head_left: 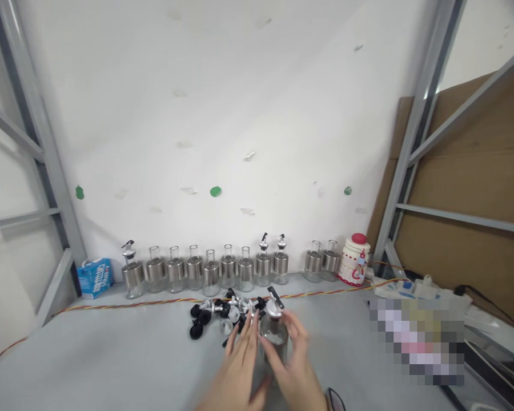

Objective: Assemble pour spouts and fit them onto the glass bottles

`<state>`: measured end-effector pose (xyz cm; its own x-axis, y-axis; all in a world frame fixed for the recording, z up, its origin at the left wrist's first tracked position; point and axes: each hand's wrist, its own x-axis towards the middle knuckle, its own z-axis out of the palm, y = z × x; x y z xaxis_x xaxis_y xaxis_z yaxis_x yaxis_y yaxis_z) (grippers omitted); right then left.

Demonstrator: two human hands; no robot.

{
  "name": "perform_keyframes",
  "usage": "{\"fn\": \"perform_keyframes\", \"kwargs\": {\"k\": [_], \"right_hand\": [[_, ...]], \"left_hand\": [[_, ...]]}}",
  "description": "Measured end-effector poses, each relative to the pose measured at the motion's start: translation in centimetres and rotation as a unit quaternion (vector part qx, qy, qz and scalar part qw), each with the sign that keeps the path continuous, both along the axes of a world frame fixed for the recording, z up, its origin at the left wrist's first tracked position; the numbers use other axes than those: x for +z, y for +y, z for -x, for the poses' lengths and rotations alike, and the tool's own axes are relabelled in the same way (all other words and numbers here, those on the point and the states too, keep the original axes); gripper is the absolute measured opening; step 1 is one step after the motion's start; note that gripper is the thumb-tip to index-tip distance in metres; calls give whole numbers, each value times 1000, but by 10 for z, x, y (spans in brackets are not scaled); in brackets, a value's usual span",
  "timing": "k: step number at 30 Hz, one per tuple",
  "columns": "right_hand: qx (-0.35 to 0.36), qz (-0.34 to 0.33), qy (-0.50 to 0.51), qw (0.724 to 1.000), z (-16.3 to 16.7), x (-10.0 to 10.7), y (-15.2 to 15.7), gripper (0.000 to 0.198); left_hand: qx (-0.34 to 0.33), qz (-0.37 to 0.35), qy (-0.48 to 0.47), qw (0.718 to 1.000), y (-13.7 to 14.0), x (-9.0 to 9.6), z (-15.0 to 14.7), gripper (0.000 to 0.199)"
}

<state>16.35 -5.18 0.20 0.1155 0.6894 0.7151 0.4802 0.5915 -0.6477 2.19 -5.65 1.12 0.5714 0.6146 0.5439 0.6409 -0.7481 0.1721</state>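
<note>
A glass oil bottle (274,330) with a steel band stands upright on the table before me, a silver pourer with a black flap (275,302) seated in its neck. My right hand (294,357) is curved around the bottle's right side, thumb in front and fingers behind near the top. My left hand (240,357) lies along the bottle's left side with its fingers stretched out; whether it touches the glass I cannot tell. Just beyond its fingertips is a pile of loose pourers (225,311), black and silver with clear parts. The bottle's lower part is partly hidden by my hands.
Along the wall stands a row of similar bottles (194,265), several without pourers, some with. A blue carton (95,278) is at the left. At the right are a cream jar with a red lid (354,261) and clutter. A twisted red-yellow cord (154,303) crosses the table (124,354).
</note>
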Motion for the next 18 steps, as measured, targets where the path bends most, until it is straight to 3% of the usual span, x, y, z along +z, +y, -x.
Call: {"fn": "perform_keyframes", "kwargs": {"k": [3, 6, 10, 13, 18], "right_hand": [[-1, 34, 50, 998, -17, 0, 6, 65], [1, 56, 98, 994, -38, 15, 18, 70], [-65, 17, 121, 990, -66, 40, 55, 69], [-125, -43, 70, 989, -85, 52, 96, 70], [-199, -38, -40, 978, -102, 42, 158, 68]], "left_hand": [[10, 16, 16, 1000, 1, 3, 7, 75], [51, 22, -7, 998, 4, 3, 16, 63], [98, 20, -88, 991, 13, -2, 22, 42], [138, 45, -161, 976, 20, -5, 21, 29], [145, 53, -187, 970, 20, -4, 20, 25]]}}
